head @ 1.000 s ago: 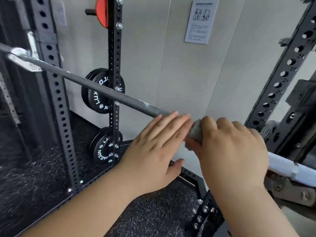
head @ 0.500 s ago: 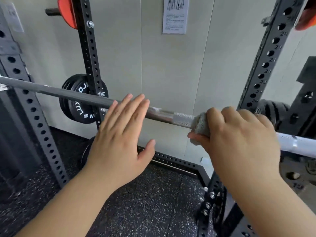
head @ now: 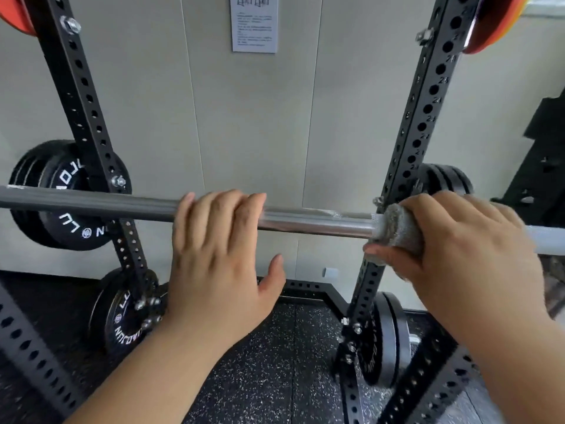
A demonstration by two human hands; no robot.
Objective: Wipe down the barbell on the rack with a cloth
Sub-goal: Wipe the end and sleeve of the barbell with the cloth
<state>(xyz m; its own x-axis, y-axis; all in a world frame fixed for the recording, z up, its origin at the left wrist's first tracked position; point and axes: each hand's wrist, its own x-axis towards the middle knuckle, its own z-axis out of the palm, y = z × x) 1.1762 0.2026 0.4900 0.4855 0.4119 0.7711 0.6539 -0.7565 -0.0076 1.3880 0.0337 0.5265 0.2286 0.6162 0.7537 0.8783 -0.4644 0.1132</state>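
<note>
Against the grey wall, the barbell runs left-right across the rack upright; my right hand clenches the cloth around it beside that upright, my left hand draped loosely over it farther left.

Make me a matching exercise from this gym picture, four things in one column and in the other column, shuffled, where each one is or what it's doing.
Things:
1. left hand
2. right hand
3. cloth
4. paper notice

Places or states:
A. stuck on the wall, top centre
B. wrapped around the barbell
C. fingers draped over the bar, thumb spread away from it below
D. closed around the cloth on the bar

Pairs: 1-C, 2-D, 3-B, 4-A
</note>
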